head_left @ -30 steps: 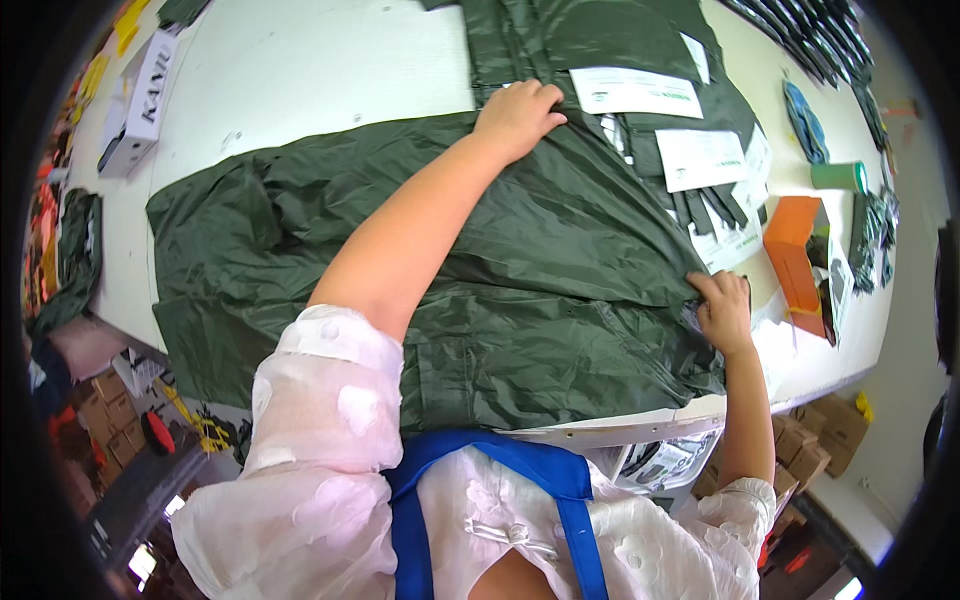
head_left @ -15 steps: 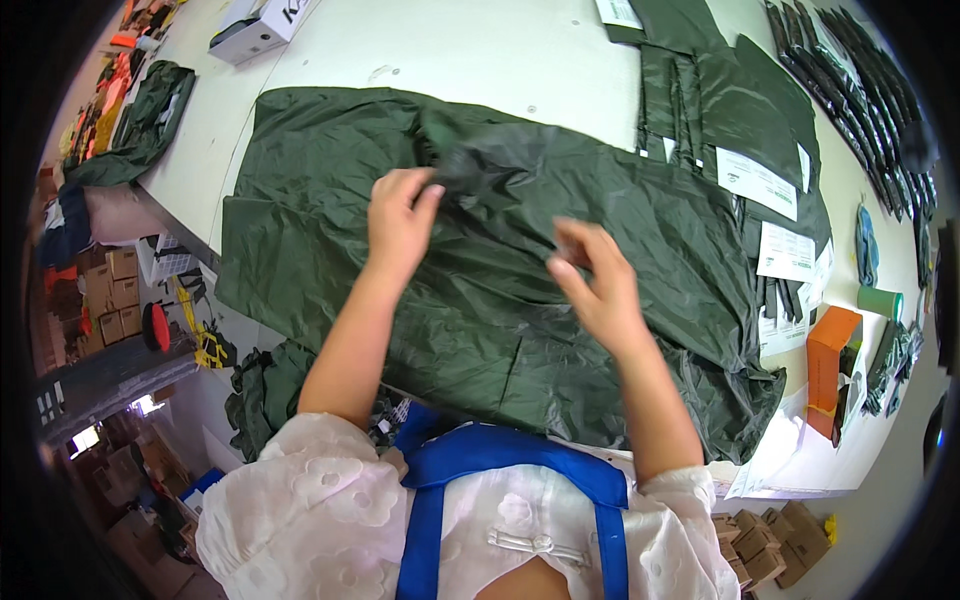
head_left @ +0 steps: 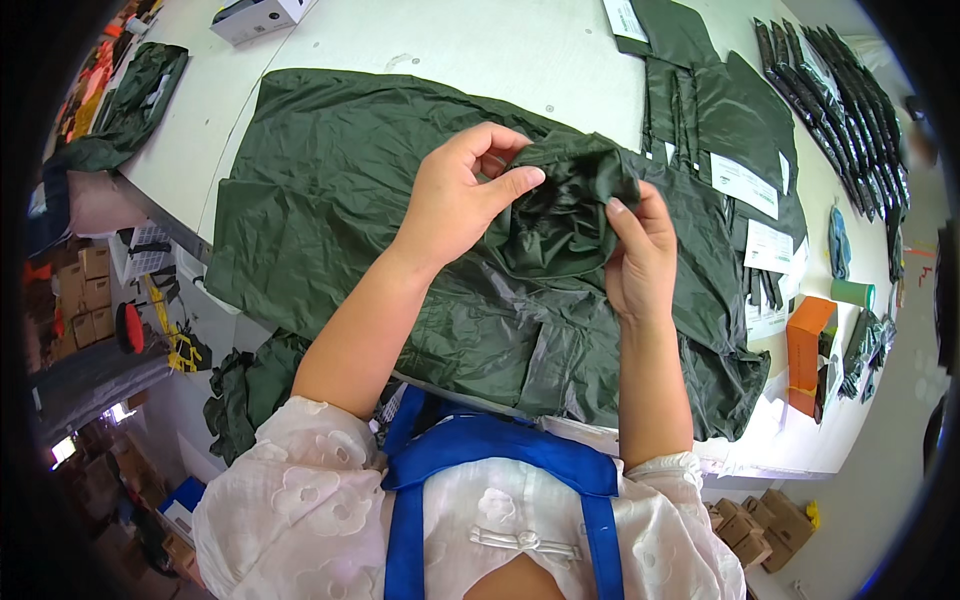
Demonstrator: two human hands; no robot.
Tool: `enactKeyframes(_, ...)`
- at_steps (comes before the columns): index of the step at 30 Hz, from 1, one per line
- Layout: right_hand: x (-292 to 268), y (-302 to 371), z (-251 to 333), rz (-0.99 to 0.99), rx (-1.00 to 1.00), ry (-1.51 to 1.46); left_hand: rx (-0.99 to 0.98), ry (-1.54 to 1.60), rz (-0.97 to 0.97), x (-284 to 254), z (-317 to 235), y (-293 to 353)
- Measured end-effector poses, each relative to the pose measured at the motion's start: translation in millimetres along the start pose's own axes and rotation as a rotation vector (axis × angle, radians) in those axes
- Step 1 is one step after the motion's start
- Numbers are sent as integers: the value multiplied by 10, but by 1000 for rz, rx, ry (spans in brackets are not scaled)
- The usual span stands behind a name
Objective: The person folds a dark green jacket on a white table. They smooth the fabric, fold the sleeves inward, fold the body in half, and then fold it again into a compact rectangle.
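A large dark green garment (head_left: 330, 170) of thin, slightly shiny fabric lies spread and creased across the pale table. Near its far middle, a round gathered opening (head_left: 562, 228) in the fabric is lifted toward me, with its inside showing. My left hand (head_left: 462, 190) pinches the opening's left rim between thumb and fingers. On the opposite side, my right hand (head_left: 643, 250) grips the right rim, thumb on top. The rim is stretched between both hands. Some of my fingertips are hidden by the cloth.
Folded dark green pieces with white paper labels (head_left: 745, 183) lie at the right. Beyond them is a row of black packets (head_left: 840, 110). An orange box (head_left: 811, 345) stands near a green roll (head_left: 853, 293). A white box (head_left: 258, 20) is at the far left.
Both hands came to the gathered part of the garment and took hold of its rim. The left moved right; the right moved slightly right. The opening is now spread and raised.
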State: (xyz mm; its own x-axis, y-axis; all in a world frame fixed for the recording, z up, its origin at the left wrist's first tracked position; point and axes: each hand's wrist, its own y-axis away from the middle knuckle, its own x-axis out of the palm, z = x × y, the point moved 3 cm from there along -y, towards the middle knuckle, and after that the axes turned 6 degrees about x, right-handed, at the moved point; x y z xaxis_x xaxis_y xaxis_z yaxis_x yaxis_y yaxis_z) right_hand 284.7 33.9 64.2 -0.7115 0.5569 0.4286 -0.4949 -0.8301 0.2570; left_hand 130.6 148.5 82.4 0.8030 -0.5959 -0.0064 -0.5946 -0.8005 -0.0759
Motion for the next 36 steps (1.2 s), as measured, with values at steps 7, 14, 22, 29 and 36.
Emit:
enactKeyframes(7, -142, 57, 193, -151, -428, 277, 212, -277, -131, -43, -118, -39)
enactKeyframes(14, 11, -35, 279, -158, -363, 242, 316, -410, -79, -97, -228, -207)
enactKeyframes(22, -66, -293, 376, -42, -117, 279, 21, -27, 148, 8, -225, -365)
enactKeyframes(29, -156, -375, 295, -26, -80, 195, 148, -29, 218, 76, -240, -445)
enactKeyframes(36, -1076, -701, 61, -42, -499, 1636, 404, -1105, 70, -1156, 708, -790)
